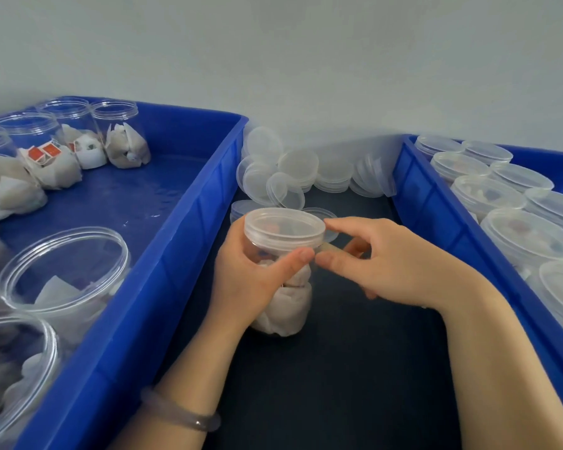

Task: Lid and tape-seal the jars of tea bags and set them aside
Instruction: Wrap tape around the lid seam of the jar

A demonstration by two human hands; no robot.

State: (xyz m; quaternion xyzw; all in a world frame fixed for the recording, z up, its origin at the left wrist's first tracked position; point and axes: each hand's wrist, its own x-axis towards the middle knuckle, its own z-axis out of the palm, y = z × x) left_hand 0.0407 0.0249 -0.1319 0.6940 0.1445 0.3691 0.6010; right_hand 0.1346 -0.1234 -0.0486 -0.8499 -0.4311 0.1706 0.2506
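Both hands work at one jar (267,251), which stands on the dark mat (338,368) in the middle of my feed. Nearer me than the jar, a bracelet (182,414) rings the left wrist. The left hand (251,280) wraps the jar's left side, fingers curled behind it and thumb pressed on the front just under the lid (283,225). That lid sits on the jar, and tea bags (290,306) fill its lower part. The right hand (394,264) is just right of the jar, with thumb and forefinger pinched on a strip of tape (330,246) that touches the jar at the lid's lower edge. I cannot tell how far the tape runs round. Left of the jar, a blue bin (176,254) holds open jars (65,271) with more tea bags in them. Right of the jar, a second bin (436,222) holds lidded jars (527,238). Behind the jar, loose lids (290,177) lie heaped against the pale wall (306,76).
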